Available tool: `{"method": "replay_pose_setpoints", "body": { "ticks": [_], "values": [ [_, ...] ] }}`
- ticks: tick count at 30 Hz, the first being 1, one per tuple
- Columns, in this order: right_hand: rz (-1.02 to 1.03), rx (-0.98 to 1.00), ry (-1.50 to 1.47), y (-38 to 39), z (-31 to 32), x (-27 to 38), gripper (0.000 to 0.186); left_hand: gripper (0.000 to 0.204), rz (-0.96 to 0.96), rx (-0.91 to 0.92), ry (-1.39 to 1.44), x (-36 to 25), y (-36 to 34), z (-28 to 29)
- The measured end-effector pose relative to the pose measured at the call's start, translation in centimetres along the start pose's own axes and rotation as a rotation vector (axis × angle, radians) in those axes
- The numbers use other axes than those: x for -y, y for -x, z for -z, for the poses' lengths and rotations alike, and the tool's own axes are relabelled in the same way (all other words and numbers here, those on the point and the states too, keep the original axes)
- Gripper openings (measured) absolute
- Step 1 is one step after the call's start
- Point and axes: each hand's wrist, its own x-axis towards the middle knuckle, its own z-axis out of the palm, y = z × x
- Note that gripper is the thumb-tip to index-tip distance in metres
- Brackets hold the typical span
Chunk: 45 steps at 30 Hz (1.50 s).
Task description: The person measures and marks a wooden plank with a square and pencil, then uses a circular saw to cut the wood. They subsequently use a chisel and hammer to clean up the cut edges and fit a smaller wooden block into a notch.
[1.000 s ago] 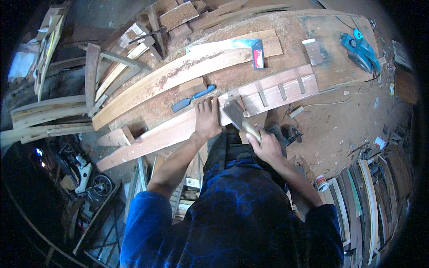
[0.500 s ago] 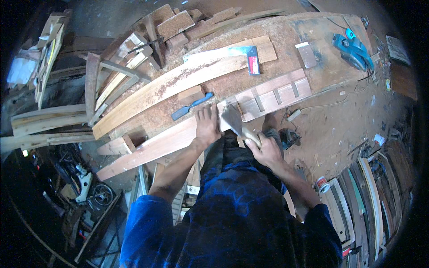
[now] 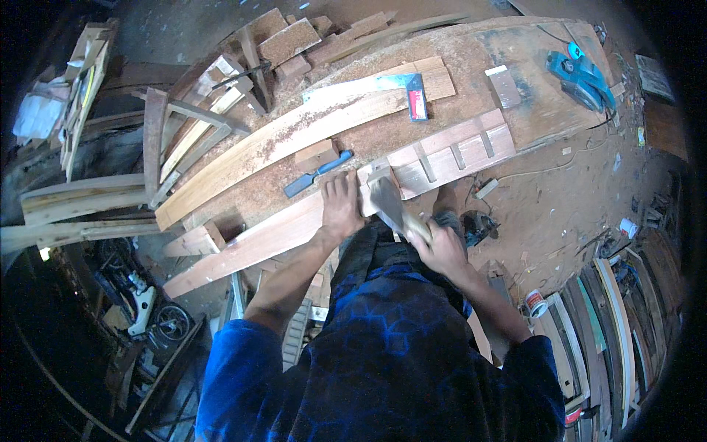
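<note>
Left hand (image 3: 341,202) presses flat, fingers spread, on the notched plank (image 3: 346,206) along the workbench's (image 3: 515,103) near edge. Right hand (image 3: 442,247) is closed around a hammer (image 3: 390,202). Several notches appear cut; the plank's left stretch remains plain. Blue-handled chisel (image 3: 317,174) lies nearby.

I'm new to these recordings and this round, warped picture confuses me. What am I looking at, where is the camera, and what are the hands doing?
The camera sits on a person's head and looks down, so its wide lens bends straight edges. No machine here: both arms in blue sleeves belong to the wearer. The left hand presses flat on a long notched plank lying on a dusty workbench. The right hand grips the wooden handle of a hammer, whose head rests at the plank's edge. Also on the bench: a blue-handled chisel, a small wood block, a square and a blue power planer.
</note>
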Motion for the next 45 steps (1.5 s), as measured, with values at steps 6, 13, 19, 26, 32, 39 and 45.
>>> {"method": "replay_pose_setpoints", "body": {
  "ticks": [6, 13, 19, 26, 32, 39, 45],
  "values": [
    [0.006, 0.006, -0.033, 0.0, 0.7, 2.2, 0.060, 0.125, -0.016, 0.027, -0.043, 1.0, 0.4, -1.2],
    [-0.132, 0.044, 0.009, -1.4, -0.8, -1.1, 0.062, 0.127, 0.001, -0.009, -0.020, -0.1, 0.2, -0.7],
    [-0.038, 0.038, 0.038, 0.9, 0.6, -1.2, 0.059, 0.125, -0.016, -0.036, -0.094, 1.4, 0.5, -2.3],
    [-0.236, -0.452, -0.093, 0.4, 4.0, -9.0, 0.039, 0.129, 0.061, 0.045, -0.065, -0.8, 0.2, -0.1],
    [-0.182, -0.864, 0.225, -9.6, 20.7, -18.5, 0.065, 0.132, 0.081, 0.021, -0.090, -1.3, 1.2, 1.2],
    [-0.184, -1.000, 0.842, -17.9, 26.7, -28.0, 0.059, 0.131, 0.098, 0.044, -0.003, -1.6, 1.7, 4.2],
    [0.192, -0.825, 0.492, -23.4, 20.6, -20.4, 0.072, 0.131, 0.011, -0.036, -0.067, -1.7, 3.5, 5.9]
  ]
}}
